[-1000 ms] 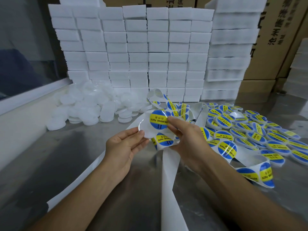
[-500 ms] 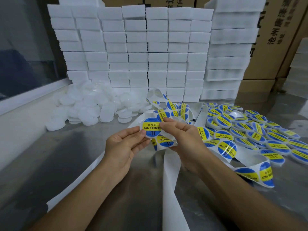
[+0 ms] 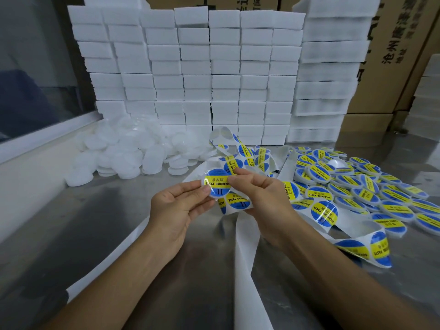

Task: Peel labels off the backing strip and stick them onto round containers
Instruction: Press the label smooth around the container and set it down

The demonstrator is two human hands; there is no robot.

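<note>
- Fingers of the left hand (image 3: 176, 206) are gripping a small round white container (image 3: 217, 184) by its edge, while the right hand (image 3: 259, 194) is pinching and pressing the blue-and-yellow round label (image 3: 217, 186) onto its face.
- Sticking seems nearly finished; next is probably smoothing it flat.
- Labelled containers (image 3: 352, 186) are piling right of the hands, blank white ones (image 3: 123, 153) left, white backing strip (image 3: 245, 258) trailing below.

Labels (image 3: 217, 184) were blue with a yellow band; backing strip (image 3: 245, 248), foam blocks (image 3: 195, 75) and unlabelled containers (image 3: 128, 151) white.
</note>
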